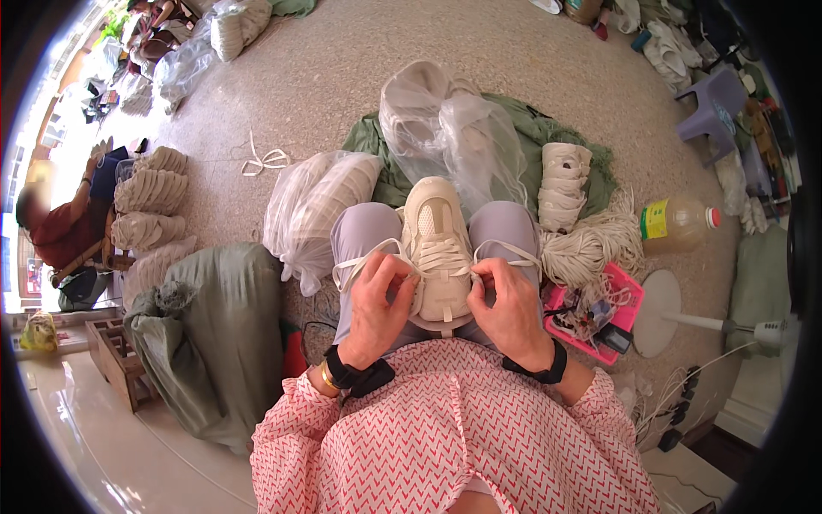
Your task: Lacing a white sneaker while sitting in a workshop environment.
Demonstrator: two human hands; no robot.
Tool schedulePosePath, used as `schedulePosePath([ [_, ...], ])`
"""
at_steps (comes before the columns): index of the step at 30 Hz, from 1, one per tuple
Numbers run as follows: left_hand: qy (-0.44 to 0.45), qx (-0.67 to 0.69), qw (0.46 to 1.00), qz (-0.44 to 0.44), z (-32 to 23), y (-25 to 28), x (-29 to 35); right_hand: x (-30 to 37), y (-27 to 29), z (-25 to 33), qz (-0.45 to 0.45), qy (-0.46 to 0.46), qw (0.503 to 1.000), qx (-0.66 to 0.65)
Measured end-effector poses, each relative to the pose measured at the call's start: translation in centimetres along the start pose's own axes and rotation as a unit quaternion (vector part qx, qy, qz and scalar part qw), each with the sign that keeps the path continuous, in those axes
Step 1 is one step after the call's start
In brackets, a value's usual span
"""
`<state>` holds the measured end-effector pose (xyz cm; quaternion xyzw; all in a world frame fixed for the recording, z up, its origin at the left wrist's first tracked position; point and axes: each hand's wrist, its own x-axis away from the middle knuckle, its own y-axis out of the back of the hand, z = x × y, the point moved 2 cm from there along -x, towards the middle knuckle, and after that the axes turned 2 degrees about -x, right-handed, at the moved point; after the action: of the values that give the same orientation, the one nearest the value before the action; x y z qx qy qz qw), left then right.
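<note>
A cream sneaker (435,224) rests between my knees, its toe pointing away from me and its tongue toward me. Flat white shoelace (443,255) crosses its front in rows. At the left side of the collar, my left hand (377,304) pinches one lace end, which loops out over my left knee. On the opposite side my right hand (511,313) has thumb and forefinger closed on the other lace end, which curves over my right knee. The exact pinch points are partly covered by my fingers.
Ahead lie plastic-wrapped shoe parts (454,128) on green cloth. On the right are a lace bundle (595,244), stacked uppers (563,184), a pink basket (629,308), a bottle (685,227) and a stool (712,107). Leftward stand a green sack (223,334) and a seated person (68,218).
</note>
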<state>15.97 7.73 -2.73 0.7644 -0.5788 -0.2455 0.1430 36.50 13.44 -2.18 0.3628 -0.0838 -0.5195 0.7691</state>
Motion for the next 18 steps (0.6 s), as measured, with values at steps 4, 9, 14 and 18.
schedulePosePath([
  [4, -0.019, -0.007, 1.0, 0.009, -0.4, 0.2, -0.1, 0.0, 0.2, 0.3, 0.007, 0.077, 0.996, 0.037],
  [9, -0.01, -0.004, 1.0, 0.014, -0.6, 0.4, 0.3, -0.4, 0.7, 0.4, 0.105, 0.118, 0.981, 0.113],
  [14, -0.029, -0.032, 0.998, 0.035, -1.3, 0.7, 0.6, -1.6, 0.9, 1.3, 0.131, 0.113, 0.972, 0.16],
  [18, -0.059, -0.108, 0.992, 0.027, -1.5, 0.4, 0.7, -1.4, 0.7, 2.7, 0.132, 0.078, 0.988, 0.009],
])
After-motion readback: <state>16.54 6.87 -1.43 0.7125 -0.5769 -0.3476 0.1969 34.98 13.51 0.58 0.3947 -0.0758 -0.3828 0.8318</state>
